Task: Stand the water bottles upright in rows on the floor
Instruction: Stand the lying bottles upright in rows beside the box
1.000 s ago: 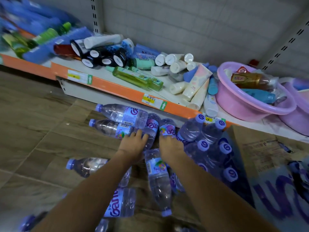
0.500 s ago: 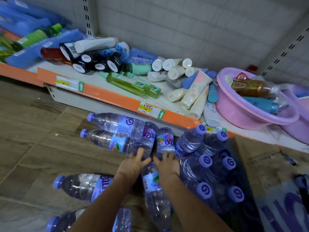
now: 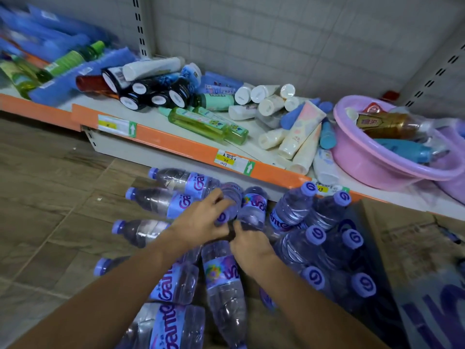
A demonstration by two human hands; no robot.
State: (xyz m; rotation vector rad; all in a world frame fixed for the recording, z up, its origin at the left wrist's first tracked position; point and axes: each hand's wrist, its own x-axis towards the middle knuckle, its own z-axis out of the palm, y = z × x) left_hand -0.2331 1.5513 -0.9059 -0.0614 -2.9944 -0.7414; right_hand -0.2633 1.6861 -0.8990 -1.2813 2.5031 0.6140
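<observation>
The left hand (image 3: 201, 222) curls its fingers around a water bottle (image 3: 230, 202) at the pile's middle, the bottle tipped with its purple cap toward the camera. The right hand (image 3: 249, 244) sits just beside it at four o'clock, fingers bent onto a neighbouring bottle (image 3: 254, 207); whether it truly grips is unclear. Lying bottles (image 3: 161, 200) spread toward nine o'clock on the wooden floor (image 3: 50, 197). Upright bottles (image 3: 317, 235) stand grouped at three o'clock. The orange-edged shelf (image 3: 176, 142) runs along twelve o'clock, a pink basin (image 3: 372, 170) at two
</observation>
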